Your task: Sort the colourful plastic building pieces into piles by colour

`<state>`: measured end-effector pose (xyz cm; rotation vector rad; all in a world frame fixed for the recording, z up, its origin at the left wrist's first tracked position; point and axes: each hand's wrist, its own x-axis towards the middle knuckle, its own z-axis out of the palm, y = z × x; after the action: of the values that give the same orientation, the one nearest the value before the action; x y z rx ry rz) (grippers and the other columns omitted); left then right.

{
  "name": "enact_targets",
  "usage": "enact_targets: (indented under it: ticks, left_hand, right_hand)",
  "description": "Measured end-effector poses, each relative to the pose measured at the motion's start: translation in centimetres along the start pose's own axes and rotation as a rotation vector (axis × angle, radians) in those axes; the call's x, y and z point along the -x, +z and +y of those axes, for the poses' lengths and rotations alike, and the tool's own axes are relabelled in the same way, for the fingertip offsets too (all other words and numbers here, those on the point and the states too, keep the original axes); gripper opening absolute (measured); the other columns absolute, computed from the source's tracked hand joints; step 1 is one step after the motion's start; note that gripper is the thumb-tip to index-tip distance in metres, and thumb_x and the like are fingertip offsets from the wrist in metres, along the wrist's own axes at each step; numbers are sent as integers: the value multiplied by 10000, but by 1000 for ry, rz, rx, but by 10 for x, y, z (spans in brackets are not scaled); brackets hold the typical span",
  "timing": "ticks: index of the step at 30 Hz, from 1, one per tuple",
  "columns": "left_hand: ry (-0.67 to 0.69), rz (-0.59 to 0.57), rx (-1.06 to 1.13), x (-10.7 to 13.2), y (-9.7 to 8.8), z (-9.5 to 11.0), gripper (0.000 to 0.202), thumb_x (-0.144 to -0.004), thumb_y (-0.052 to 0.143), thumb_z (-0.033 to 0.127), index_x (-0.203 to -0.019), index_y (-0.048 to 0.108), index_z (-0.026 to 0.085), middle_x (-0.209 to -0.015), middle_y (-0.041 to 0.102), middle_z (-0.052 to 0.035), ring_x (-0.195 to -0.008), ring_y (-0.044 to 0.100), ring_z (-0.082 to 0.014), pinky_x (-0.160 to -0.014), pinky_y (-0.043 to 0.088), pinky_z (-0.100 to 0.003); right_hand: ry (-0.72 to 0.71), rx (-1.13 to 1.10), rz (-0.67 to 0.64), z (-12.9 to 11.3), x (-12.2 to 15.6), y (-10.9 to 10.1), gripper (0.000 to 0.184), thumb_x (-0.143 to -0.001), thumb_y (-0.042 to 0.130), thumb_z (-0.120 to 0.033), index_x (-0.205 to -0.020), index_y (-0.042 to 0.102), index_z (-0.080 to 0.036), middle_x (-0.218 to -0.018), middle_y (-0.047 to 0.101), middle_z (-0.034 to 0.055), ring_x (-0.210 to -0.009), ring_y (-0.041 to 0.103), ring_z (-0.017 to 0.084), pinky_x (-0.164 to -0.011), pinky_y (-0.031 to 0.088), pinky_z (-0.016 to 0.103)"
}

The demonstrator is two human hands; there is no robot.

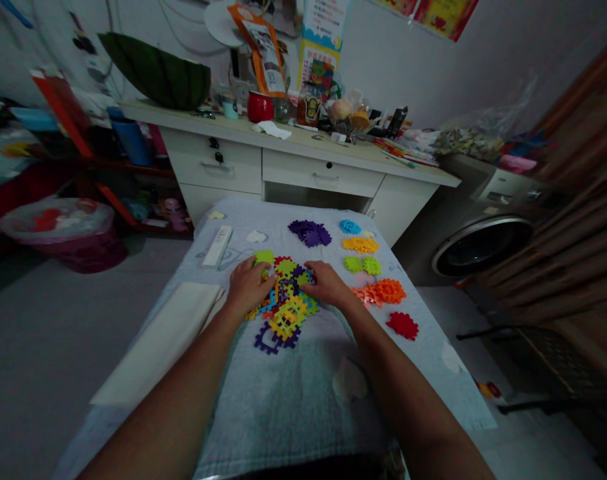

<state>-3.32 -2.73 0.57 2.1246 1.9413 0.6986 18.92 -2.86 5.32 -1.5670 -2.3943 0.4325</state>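
Left hand (247, 285) and right hand (328, 284) at opposite sides of mixed toothed pieces (288, 312); fingers bent, cannot tell if grasping any; purple heap (311, 234) beyond

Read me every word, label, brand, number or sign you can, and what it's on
None reads clearly.
Orange pouch: label print too small.
Blue-and-yellow wall poster: lines of characters, too blurred.
Red wall posters: yellow characters, too blurred.
Jar: dark label, unreadable.
White box: faint marking, too small.
Washing machine: panel markings too small.
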Motion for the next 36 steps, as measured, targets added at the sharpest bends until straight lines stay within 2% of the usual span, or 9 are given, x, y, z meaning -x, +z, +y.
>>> enact_targets:
  ticks: [3,5,8,13,19,24,27,30,36]
  left_hand:
    - [44,11,56,-1,1,-1,380,-883,481,452,-1103,686,219,-1307,567,-117,-1216,528,-293,-1041,402,-441]
    - [75,21,109,-2,1,-1,353,-896,454,434,-1053,688,222,-1239,610,-95,-1154,560,-268,-1013,422,-424]
    - [114,38,195,-3,-1,-1,336,-906,418,391,-1018,674,206,-1131,656,-84,-1078,591,-242,-968,448,-395]
    - [132,50,270,-4,-2,0,336,-908,386,348,-1006,660,181,-1054,676,-89,-1044,604,-232,-942,462,-373]
    - [79,106,161,-3,-1,0,313,-875,468,361,-1043,678,202,-1179,637,-90,-1145,549,-256,-1032,402,-416]
    - [14,65,74,-2,0,1,336,-868,506,402,-1104,681,238,-1322,566,-86,-1258,476,-274,-1084,360,-435]
    - [-5,37,54,-2,1,1,346,-878,497,420,-1113,680,245,-1339,556,-90,-1280,465,-274,-1089,358,-433]
    - [-15,21,57,-2,3,1,362,-881,490,436,-1126,677,245,-1361,541,-94,-1285,465,-278,-1089,360,-436]
    - [-40,8,57,-1,1,2,383,-877,503,433,-1163,670,241,-1410,482,-112,-1334,419,-308,-1102,344,-454]
  right_hand:
    - [9,-37,7,-8,-7,5,661,-770,715,-311,-1364,508,-106,-1371,557,177,-1247,522,278,-1074,360,407]
    - [7,-72,-9,-8,-11,7,577,-786,689,-295,-1320,547,-129,-1319,601,149,-1211,549,263,-1057,373,398]
    - [-12,-135,-20,-6,-16,9,381,-788,668,-260,-1158,637,-172,-1154,679,85,-1070,609,221,-974,423,365]
    - [-14,-197,42,-2,-19,12,190,-749,674,-169,-938,668,-190,-1003,689,40,-950,612,186,-893,442,332]
    - [-8,-271,134,0,-21,8,159,-717,641,-130,-864,653,-189,-912,680,21,-874,604,166,-839,451,297]
    - [117,-398,281,19,-35,1,99,-780,574,-235,-839,635,-186,-793,650,-3,-719,583,142,-699,457,263]
    - [203,-437,368,32,-50,2,157,-825,548,-323,-820,621,-184,-762,637,-2,-702,586,149,-675,455,264]
    - [303,-453,388,39,-66,5,216,-878,488,-348,-815,612,-182,-712,627,-3,-641,585,147,-636,444,259]
    - [356,-291,474,38,-96,10,247,-889,494,-323,-765,644,-172,-742,662,35,-726,596,167,-725,441,268]
